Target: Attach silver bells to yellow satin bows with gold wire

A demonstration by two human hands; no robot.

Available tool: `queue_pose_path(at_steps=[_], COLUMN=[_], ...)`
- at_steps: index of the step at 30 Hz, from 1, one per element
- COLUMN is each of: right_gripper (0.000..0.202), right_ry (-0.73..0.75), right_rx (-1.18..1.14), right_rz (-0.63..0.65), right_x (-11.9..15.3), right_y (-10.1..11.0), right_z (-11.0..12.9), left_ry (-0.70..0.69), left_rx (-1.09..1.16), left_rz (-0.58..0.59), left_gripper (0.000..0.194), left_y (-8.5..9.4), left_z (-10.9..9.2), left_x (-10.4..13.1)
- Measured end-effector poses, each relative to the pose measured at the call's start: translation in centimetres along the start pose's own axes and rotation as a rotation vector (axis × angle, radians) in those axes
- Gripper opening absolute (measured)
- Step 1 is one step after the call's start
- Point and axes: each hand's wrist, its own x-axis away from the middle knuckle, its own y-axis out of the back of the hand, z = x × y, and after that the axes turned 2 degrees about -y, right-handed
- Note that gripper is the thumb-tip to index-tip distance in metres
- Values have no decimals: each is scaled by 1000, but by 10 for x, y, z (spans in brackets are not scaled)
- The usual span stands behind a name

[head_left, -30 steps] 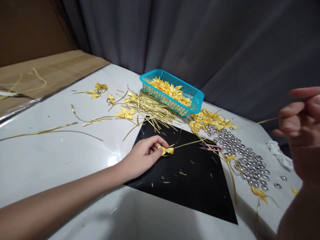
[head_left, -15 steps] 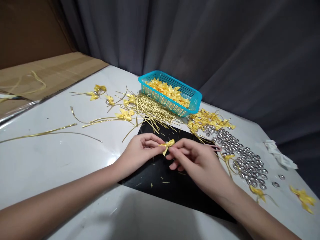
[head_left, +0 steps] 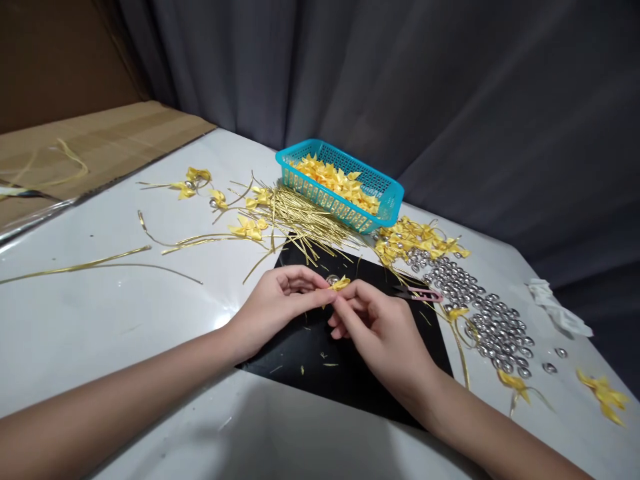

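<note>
A small yellow ribbon bow is held above the black mat, mostly covered by fingertips. A round silver piece shows just behind it. My left hand pinches the bow's left side between thumb and index finger. From the right, my right hand closes thumb and index finger on its lower edge, the two thumbs nearly touching. Pink-handled thread snips lie beyond my right hand, at the mat's right edge.
Behind the mat, a teal basket holds many yellow bows, with a heap of gold cords in front. Silver round pieces spread at right near finished-looking bow clusters. Cardboard lies at far left; white cloth strips lie far right.
My right hand has moved slightly left and its fingertips have closed in on the bow. The silver piece behind the bow and the snips' blades now show more.
</note>
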Motion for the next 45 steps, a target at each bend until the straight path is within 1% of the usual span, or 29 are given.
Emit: queue_pose_path(at_steps=[3,6,10,12,16,18,19,22,23,24,25,28,30,32,34,35,37,40,42,43,44,45], right_gripper=[17,15,14,15,21,24,25,20,19,20,22,34,39,39,37,35,30,19,13,12,11,11], right_ry=[54,104,162,157,99,93,94,88,60,17,-39,-208,-277,-327,-337,-315,-222,10,187,246,262,225], right_rx=[65,126,238,247,174,149,154,223,227,201,141,-166,-327,-373,-328,-292,-207,20,182,218,207,152], right_rz=[-27,-55,-66,-39,15,3,-31,-186,-202,-184,-135,78,179,206,187,169,125,32,-35,-60,-71,-56], right_x=[2,4,5,4,2,1,1,-1,-3,-4,-6,-13,-17,-21,-23,-24,-23,-17,-12,-10,-9,-9], right_y=[-3,-4,-4,-3,0,2,3,6,7,7,6,2,0,2,8,11,17,23,23,23,22,22], right_z=[-1,-1,-1,-1,0,1,2,2,1,0,-1,-5,-6,-6,-4,-3,0,5,7,7,8,8], left_ry=[58,125,142,134,140,109,76,-33,-57,-72,-76,-57,-48,-66,-105,-129,-186,-267,-296,-301,-304,-306], left_rx=[79,180,246,263,265,252,241,182,159,139,126,117,116,88,40,12,-45,-134,-189,-211,-226,-231], left_rz=[-37,-46,-65,-79,-118,-133,-143,-168,-172,-174,-173,-147,-119,-128,-167,-184,-188,-153,-135,-130,-127,-124], left_gripper=[14,14,11,11,16,21,25,33,34,34,34,35,36,37,37,37,36,35,35,35,35,35], left_y=[-3,-5,-7,-7,-8,-7,-7,-5,-4,-4,-3,-3,-3,-2,-1,0,2,3,3,3,3,3], left_z=[0,1,3,3,4,2,1,-4,-6,-8,-8,-8,-7,-6,-5,-5,-5,-4,-3,-3,-3,-2], left_x=[2,3,4,5,4,4,3,2,1,1,1,2,2,2,0,0,-2,-3,-3,-2,-2,-2])
